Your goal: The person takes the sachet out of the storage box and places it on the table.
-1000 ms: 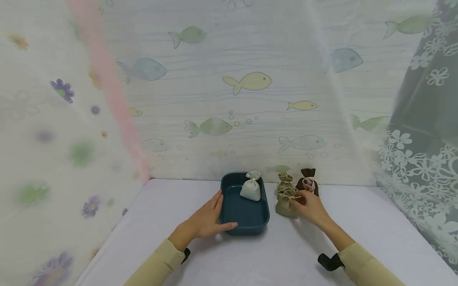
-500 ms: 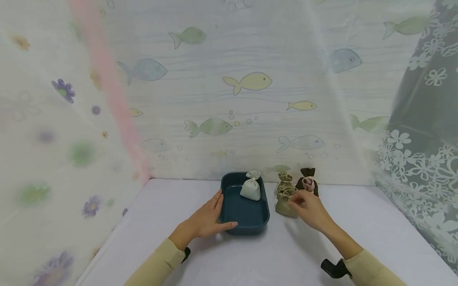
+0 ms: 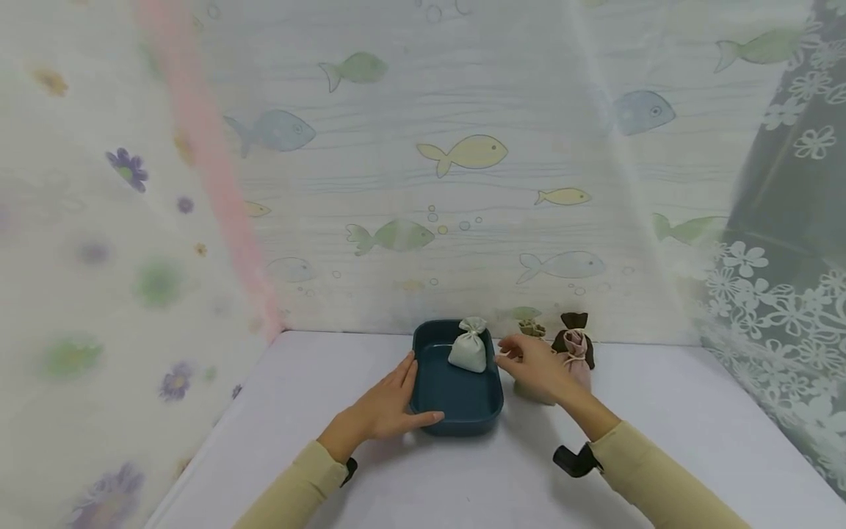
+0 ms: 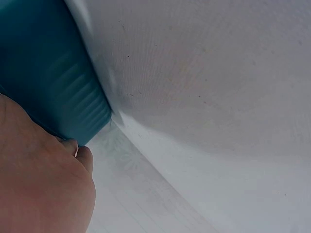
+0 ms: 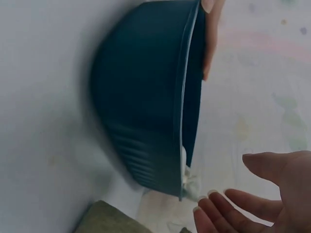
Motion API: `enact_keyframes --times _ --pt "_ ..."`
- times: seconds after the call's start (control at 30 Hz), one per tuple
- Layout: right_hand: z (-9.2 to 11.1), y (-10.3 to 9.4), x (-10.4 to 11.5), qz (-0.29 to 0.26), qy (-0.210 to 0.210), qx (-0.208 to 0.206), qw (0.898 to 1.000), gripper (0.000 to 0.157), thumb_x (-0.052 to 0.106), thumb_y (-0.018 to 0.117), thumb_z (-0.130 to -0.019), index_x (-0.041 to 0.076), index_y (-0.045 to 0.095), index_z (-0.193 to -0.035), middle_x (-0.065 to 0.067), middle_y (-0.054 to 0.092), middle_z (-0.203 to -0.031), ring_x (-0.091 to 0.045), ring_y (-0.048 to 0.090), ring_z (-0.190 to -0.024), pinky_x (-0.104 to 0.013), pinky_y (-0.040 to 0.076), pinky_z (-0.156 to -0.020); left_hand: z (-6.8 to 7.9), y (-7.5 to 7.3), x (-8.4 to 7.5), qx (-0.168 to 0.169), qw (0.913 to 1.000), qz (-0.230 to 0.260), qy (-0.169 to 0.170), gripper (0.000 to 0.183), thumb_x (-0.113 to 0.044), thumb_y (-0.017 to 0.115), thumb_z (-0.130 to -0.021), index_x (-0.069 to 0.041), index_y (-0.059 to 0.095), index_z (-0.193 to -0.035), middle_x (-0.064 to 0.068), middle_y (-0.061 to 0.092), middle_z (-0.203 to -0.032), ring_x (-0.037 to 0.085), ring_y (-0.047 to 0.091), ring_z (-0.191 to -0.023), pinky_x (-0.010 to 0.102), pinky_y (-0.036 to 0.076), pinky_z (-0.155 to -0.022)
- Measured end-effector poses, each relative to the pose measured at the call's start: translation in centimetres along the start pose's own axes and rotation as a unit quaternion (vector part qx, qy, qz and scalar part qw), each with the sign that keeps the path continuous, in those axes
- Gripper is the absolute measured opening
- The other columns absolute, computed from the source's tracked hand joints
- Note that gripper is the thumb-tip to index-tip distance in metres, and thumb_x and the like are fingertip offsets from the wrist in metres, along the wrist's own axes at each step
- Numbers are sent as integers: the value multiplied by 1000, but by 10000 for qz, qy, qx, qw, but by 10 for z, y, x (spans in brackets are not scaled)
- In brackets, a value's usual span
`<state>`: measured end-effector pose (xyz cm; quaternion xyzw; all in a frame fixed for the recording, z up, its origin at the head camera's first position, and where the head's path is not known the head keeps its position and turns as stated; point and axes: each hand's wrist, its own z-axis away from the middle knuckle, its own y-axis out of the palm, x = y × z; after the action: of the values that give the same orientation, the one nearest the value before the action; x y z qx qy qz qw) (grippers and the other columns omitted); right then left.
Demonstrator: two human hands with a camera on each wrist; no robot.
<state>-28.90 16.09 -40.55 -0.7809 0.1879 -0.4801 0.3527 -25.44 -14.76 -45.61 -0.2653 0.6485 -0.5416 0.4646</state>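
A dark blue rectangular tray (image 3: 456, 402) stands on the table with a white drawstring pouch (image 3: 468, 353) upright in its back right part. My left hand (image 3: 378, 413) rests along the tray's left side, fingers straight and thumb over the front left corner. Just right of the tray is my right hand (image 3: 538, 367), holding nothing; its fingertips point at the rim near the white pouch's neck (image 5: 192, 187). Beneath and behind that hand, an olive pouch (image 3: 534, 394) and a second olive one (image 3: 531, 328) are partly hidden.
Right of the olive pouches stand a pink pouch (image 3: 578, 354) and a dark brown pouch (image 3: 573, 321) behind it. The white tabletop (image 3: 661, 411) ends at a curtain with printed fish (image 3: 396, 235). A flowered sheet hangs at the left.
My right hand has let go of the front olive pouch and moved left to the tray's right rim, uncovering the pink pouch. My left hand stays on the tray.
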Motion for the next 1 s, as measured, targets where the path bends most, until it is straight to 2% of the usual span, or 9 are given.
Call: enact_keyframes --times 0.3,0.5,0.57,0.63,0.73,0.8,0.87,0.93,1.0 --pt "-36 19 -2 -366 647 496 9960 45 18 62 -102 -12 56 -136 -30 60 -133 -43 61 -121 -54 53 -96 -1 1 1 -15 10000 -30 22 121 -89 39 -87 1 9 -163 13 -1 -172 29 12 -157 49 26 -122" --pt "-57 30 1 -202 1159 726 9904 53 23 62 -102 -15 53 -138 -32 58 -135 -44 58 -124 -53 51 -100 0 2 1 -25 10000 -95 -16 122 -90 37 -87 0 9 -164 13 -1 -172 27 11 -157 47 26 -123" --pt "-62 33 4 -226 1365 800 9871 44 24 62 -101 -14 61 -123 -28 65 -117 -39 64 -107 -46 55 -89 0 2 1 -14 10000 -77 -25 122 -90 38 -87 0 9 -164 12 -2 -172 27 10 -158 47 25 -123" --pt "-65 36 7 -270 1526 843 9843 32 24 64 -99 -8 64 -99 -17 63 -94 -29 62 -86 -37 52 -73 0 2 1 1 10000 -52 -21 121 -89 38 -87 0 8 -164 11 -2 -172 26 10 -158 47 25 -123" --pt "-68 42 11 -454 1727 879 9800 29 22 64 -99 6 54 -76 -6 52 -72 -21 54 -67 -30 41 -58 1 2 0 12 10000 4 -9 122 -90 38 -87 0 8 -164 10 -3 -172 26 9 -158 48 24 -123" --pt "-70 44 13 -572 1821 806 9783 26 21 64 -99 5 56 -80 -7 57 -74 -24 62 -69 -31 46 -59 2 1 0 0 10000 -8 -5 122 -90 37 -87 0 8 -164 10 -3 -172 26 10 -158 47 24 -123" --pt "-72 47 14 -748 1934 760 9753 23 22 63 -100 0 60 -93 -15 63 -87 -31 68 -81 -37 53 -67 2 0 -1 -43 10000 -4 5 122 -90 37 -87 0 8 -164 11 -1 -172 26 10 -158 48 25 -123" --pt "-73 48 13 -918 2043 722 9719 33 23 62 -101 -7 59 -114 -24 63 -108 -37 67 -99 -44 55 -82 2 0 -1 -77 10000 6 26 121 -89 38 -87 0 8 -164 12 -1 -172 27 10 -158 48 25 -123" --pt "-73 50 13 -1108 2134 752 9677 48 24 62 -101 -11 50 -132 -28 55 -127 -40 60 -115 -51 51 -94 1 0 0 -89 9999 38 42 120 -88 39 -88 1 8 -163 13 0 -172 28 11 -158 48 25 -123"
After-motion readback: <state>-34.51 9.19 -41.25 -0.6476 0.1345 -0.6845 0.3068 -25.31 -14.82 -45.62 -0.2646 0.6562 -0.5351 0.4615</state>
